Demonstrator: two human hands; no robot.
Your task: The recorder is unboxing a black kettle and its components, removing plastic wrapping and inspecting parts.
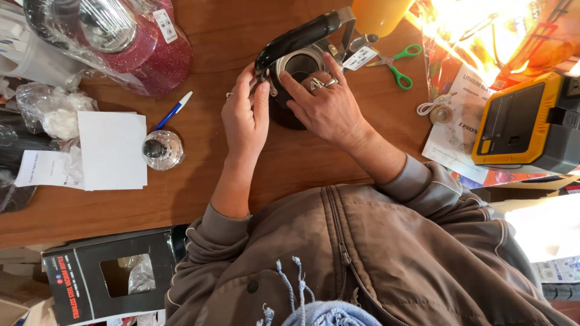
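Head view, looking straight down: a black kettle [296, 84] stands on the wooden table [205, 181] with its lid off, so the round steel-rimmed mouth lies open. A small domed lid with a dark knob [162, 149] rests on the table well apart to the left, near a sheet of white paper [112, 151] and a blue pen [174, 110]; it may be this kettle's lid, though that cannot be told for sure. A paper tag [360, 58] hangs by the kettle's spout side, and the black handle [299, 37] arches over the opening. Judging by this, the kettle is unpacked and opened, and the work at its rim is under way, not finished.

Both hands are on the kettle, close together but not clasped. The left hand [246, 118] lies against the kettle's left side, its fingertips pinched at the rim just under the near end of the handle. The right hand [326, 108], with rings on its fingers, lies spread over the right side of the body, fingers reaching onto the edge of the mouth. Whether anything small is held between the fingers cannot be told.

Green-handled scissors [397, 63] lie just beyond the kettle, and a yellow and black box-shaped device [525, 121] sits at the right. A glittery red kettle in plastic wrap [130, 42] stands at the far left
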